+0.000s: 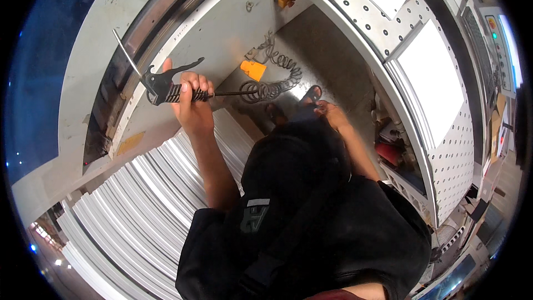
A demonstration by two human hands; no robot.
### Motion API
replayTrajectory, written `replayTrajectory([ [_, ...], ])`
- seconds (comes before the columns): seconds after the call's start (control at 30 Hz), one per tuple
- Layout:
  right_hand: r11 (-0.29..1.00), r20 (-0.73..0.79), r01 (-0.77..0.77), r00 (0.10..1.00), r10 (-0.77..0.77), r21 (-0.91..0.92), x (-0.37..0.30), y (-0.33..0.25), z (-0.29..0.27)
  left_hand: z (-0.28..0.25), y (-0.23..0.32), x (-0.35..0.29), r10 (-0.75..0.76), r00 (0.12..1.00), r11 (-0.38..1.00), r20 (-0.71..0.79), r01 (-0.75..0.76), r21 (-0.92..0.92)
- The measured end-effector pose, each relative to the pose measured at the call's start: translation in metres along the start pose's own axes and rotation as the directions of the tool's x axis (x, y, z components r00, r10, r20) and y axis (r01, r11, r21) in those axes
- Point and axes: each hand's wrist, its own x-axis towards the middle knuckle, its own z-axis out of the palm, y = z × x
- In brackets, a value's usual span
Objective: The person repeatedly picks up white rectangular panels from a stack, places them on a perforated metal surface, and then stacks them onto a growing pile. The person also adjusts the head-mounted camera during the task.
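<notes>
Here, from my remote station, I see the left hand (195, 108) clamped around the ribbed grip (172, 94) of a black air gun (157, 83), its metal nozzle (127, 52) pointing forward and left across a dark rail (105, 116). A coiled hose (291, 81) runs from the grip. The right hand (332, 115) is curled near the black garment (311, 244); whether it holds anything, I cannot tell. White sheets (428, 84) lie on a dotted table (452, 175).

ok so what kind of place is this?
Likely a workshop or plant floor, perhaps handling paper or board: stacked white sheets on a dotted white table, a machine control panel with a green light, and what looks like an air blow gun in the left hand.
</notes>
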Motion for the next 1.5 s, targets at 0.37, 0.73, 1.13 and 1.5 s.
replayTrajectory([
  [0.37,0.997,-0.055,0.075,0.996,-0.075,0.002,-0.032,-0.043,-0.094,0.089,0.011,0.091,0.294,0.938,0.780,0.184,-0.347,0.521],
  [0.73,0.935,-0.183,0.333,0.934,-0.308,0.124,-0.058,-0.078,-0.197,0.091,-0.002,0.218,0.661,0.736,0.112,0.150,-0.294,0.949],
  [1.13,0.930,-0.328,0.321,0.910,-0.252,0.179,-0.072,-0.037,-0.258,0.084,-0.045,0.222,0.731,0.618,-0.340,0.289,-0.037,0.940],
  [1.5,0.876,-0.208,0.465,0.876,-0.435,0.126,-0.046,-0.072,-0.268,0.086,-0.035,0.218,0.593,0.804,0.330,0.048,-0.297,0.896],
])
